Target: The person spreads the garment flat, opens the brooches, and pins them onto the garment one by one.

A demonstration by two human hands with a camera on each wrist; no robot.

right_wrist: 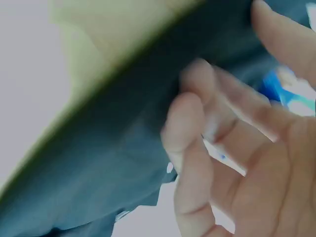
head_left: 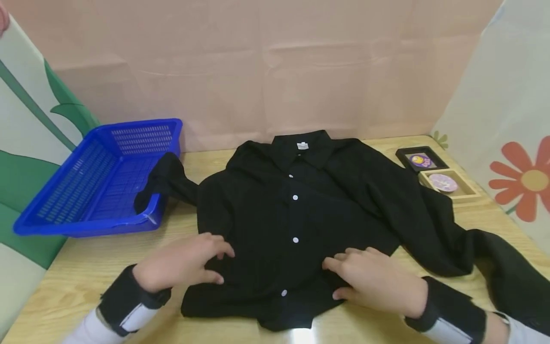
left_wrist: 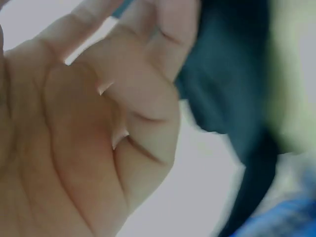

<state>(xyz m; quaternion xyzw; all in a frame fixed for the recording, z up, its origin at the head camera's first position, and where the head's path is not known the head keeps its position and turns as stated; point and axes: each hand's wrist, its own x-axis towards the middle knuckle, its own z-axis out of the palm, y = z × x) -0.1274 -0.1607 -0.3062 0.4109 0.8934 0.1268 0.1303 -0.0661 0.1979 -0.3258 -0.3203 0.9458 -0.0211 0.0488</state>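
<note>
A black button-up shirt (head_left: 253,215) lies front up on the table, its collar (head_left: 318,148) at the far end and white buttons down the middle. My left hand (head_left: 185,263) is over the shirt's lower left side, fingers loosely bent with nothing between them. Over the lower right part is my right hand (head_left: 378,282), thumb apart from loosely curved fingers. In the right wrist view, the black cloth (right_wrist: 113,153) passes behind those fingers (right_wrist: 182,123). One sleeve (head_left: 167,179) drapes onto a basket's rim; the other sleeve (head_left: 447,239) stretches out to the right.
The blue plastic basket (head_left: 94,225) stands at the left on the wooden table (head_left: 99,282). At the back right sit a small black frame (head_left: 401,155) and a light wooden tray (head_left: 466,191) with a round pink piece. A pinkish sheet (head_left: 301,71) hangs behind.
</note>
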